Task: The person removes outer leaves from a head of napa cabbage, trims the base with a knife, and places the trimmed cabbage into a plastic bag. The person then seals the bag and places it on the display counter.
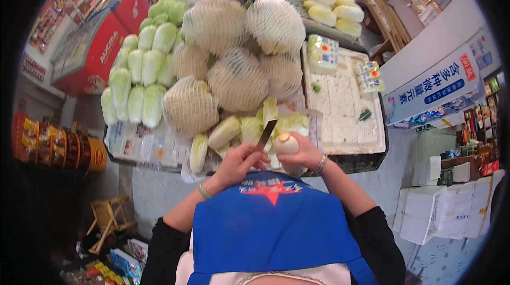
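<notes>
My left hand grips a knife, its dark blade pointing up and away from me. In my right hand is a pale napa cabbage with its cut stem end turned up towards me. The blade is close to the cabbage's left side; a small gap shows between them. Loose yellow-green cabbage leaves lie on the stand just beyond both hands. Two small cabbages, one upright and one tilted, are left of the leaves. The lower end of the held cabbage is partly hidden by my fingers.
Large cabbages in foam netting fill the stand's middle. Stacked napa cabbages stand left. A white foam tray on the right holds wrapped packages. A red chest freezer and a wooden folding stool are further left.
</notes>
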{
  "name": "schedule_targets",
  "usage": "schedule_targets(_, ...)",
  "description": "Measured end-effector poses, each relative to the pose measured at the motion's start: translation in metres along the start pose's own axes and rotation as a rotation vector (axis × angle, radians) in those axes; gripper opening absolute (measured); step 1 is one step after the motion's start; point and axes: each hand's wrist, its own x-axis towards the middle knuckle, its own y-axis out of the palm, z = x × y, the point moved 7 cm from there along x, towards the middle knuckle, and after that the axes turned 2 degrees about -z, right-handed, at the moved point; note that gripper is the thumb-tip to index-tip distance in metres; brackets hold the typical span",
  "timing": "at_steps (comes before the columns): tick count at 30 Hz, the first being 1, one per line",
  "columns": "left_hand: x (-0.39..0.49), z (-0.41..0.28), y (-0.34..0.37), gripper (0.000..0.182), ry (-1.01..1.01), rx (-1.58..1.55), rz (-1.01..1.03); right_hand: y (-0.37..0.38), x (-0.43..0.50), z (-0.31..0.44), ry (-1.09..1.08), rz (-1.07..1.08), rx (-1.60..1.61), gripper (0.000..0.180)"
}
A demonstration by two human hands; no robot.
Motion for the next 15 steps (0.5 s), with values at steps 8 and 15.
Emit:
schedule_targets(8,-0.005,-0.032,0.005,0.019,0.270,0.432,-0.128,0.014,-0.005,0.015,0.076,0.103,0.129,0.052)
schedule_targets(15,-0.010,-0.023,0.010,0.025,0.234,0.424,-0.107,0.017,-0.013,0.013,-0.009,-0.019,0.019,0.045)
